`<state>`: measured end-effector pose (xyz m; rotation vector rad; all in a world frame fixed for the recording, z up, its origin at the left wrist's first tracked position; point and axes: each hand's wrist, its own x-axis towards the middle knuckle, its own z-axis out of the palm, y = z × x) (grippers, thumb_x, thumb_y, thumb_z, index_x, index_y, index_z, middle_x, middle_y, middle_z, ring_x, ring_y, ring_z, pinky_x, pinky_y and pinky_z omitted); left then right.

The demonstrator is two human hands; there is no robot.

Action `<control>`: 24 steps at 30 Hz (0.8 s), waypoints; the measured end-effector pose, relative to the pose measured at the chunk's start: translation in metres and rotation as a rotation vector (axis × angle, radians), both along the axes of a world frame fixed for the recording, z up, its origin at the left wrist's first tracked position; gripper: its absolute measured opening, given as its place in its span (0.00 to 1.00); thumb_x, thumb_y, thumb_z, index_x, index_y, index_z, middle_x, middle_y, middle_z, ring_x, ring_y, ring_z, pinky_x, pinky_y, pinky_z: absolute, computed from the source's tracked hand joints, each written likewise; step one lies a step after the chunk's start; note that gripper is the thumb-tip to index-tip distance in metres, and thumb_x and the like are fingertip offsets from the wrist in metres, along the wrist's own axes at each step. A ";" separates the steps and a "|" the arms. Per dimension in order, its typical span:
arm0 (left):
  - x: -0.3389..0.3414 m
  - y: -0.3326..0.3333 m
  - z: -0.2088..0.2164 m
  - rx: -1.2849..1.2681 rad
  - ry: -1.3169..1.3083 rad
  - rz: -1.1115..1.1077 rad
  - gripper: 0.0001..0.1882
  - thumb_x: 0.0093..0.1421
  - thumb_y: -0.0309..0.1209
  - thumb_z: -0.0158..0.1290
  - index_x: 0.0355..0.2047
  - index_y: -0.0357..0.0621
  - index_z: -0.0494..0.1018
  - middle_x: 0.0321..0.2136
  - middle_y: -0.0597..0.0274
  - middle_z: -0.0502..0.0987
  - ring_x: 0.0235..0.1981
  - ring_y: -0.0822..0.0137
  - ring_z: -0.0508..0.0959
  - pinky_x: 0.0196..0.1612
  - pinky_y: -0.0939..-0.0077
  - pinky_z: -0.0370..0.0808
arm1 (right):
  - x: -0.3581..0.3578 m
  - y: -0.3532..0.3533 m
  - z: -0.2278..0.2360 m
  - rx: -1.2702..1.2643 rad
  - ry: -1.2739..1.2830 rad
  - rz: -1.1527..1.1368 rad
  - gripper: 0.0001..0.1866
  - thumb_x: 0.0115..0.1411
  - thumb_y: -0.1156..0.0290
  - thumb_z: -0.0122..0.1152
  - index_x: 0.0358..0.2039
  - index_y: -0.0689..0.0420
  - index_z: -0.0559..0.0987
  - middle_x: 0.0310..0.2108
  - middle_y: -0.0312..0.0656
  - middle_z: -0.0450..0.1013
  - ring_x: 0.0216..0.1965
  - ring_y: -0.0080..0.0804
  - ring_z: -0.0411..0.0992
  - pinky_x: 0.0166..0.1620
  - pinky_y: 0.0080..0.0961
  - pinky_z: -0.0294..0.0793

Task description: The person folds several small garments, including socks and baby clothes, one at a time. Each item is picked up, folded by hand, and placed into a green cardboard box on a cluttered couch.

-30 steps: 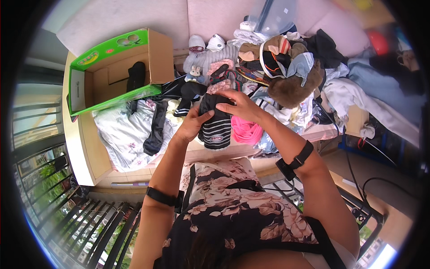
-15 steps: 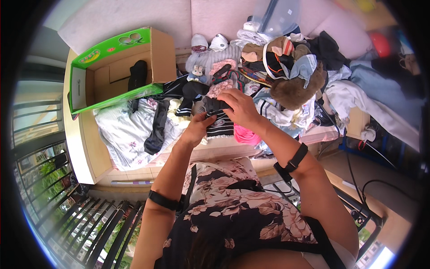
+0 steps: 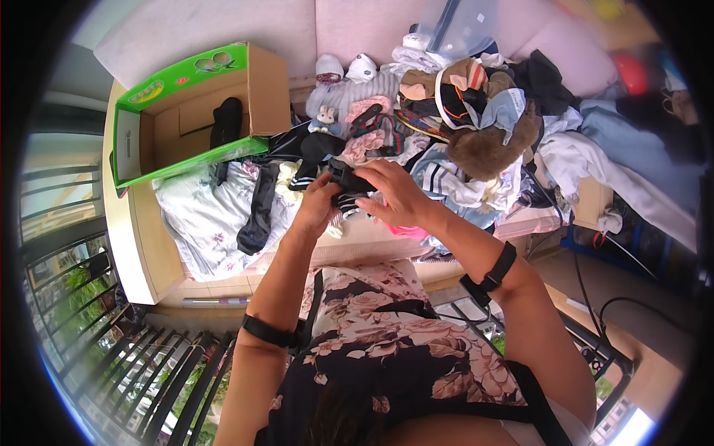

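Observation:
Both hands meet over the front of the clothes pile, gripping a bunched dark sock (image 3: 346,177). My left hand (image 3: 318,204) pinches its near left side with the thumb on top. My right hand (image 3: 394,192) is curled round the right side, its fingers partly covering the cloth. Just below them lies a black-and-white striped cloth (image 3: 347,202), mostly hidden by the hands. A bright pink cloth (image 3: 405,231) shows under my right wrist. To the left, a long black sock (image 3: 259,212) lies on a white flowered pillow (image 3: 197,223).
A green cardboard box (image 3: 178,160) at the left holds a black rolled sock (image 3: 226,123). Further right are a brown furry item (image 3: 497,149), a white headband (image 3: 444,100) and heaped clothes. The pink sofa back (image 3: 372,30) rises behind. A railing (image 3: 160,372) stands lower left.
My hands have drawn the dark sock into a tighter bunch. My right hand has moved down slightly over the striped and pink cloths, and my left hand has shifted slightly left.

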<state>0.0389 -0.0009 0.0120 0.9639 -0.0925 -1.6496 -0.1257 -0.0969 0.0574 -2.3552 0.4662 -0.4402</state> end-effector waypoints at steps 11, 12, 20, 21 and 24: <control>-0.001 0.010 0.029 0.068 -0.098 0.102 0.30 0.56 0.34 0.51 0.55 0.36 0.52 0.38 0.54 0.72 0.36 0.64 0.76 0.40 0.72 0.75 | 0.009 0.003 -0.009 0.077 0.061 -0.208 0.18 0.47 0.62 0.61 0.35 0.62 0.73 0.31 0.46 0.72 0.34 0.44 0.71 0.37 0.35 0.70; -0.008 0.011 0.030 0.055 -0.153 0.132 0.32 0.56 0.35 0.53 0.55 0.36 0.51 0.38 0.53 0.72 0.36 0.65 0.76 0.40 0.72 0.75 | 0.011 0.005 -0.010 0.051 0.062 -0.256 0.18 0.46 0.64 0.61 0.34 0.62 0.73 0.31 0.46 0.72 0.34 0.44 0.71 0.37 0.35 0.70; -0.035 0.012 0.005 -0.004 -0.494 0.242 0.31 0.53 0.21 0.53 0.54 0.30 0.52 0.34 0.55 0.73 0.30 0.75 0.73 0.30 0.85 0.70 | 0.031 0.023 -0.017 -0.062 0.098 -0.459 0.19 0.36 0.70 0.66 0.30 0.57 0.69 0.26 0.44 0.69 0.30 0.45 0.70 0.30 0.36 0.69; -0.036 0.012 0.000 0.021 -0.516 0.261 0.27 0.53 0.21 0.51 0.52 0.30 0.55 0.34 0.56 0.73 0.29 0.75 0.73 0.29 0.85 0.70 | 0.032 0.024 -0.019 -0.044 0.105 -0.466 0.19 0.37 0.70 0.65 0.30 0.58 0.68 0.26 0.44 0.69 0.30 0.45 0.70 0.31 0.36 0.68; -0.038 0.014 -0.012 0.066 -0.605 0.327 0.18 0.55 0.21 0.47 0.46 0.29 0.65 0.33 0.59 0.73 0.26 0.77 0.71 0.26 0.86 0.69 | 0.033 0.031 -0.025 -0.028 0.100 -0.482 0.19 0.38 0.71 0.65 0.31 0.59 0.68 0.27 0.45 0.68 0.31 0.46 0.69 0.32 0.37 0.68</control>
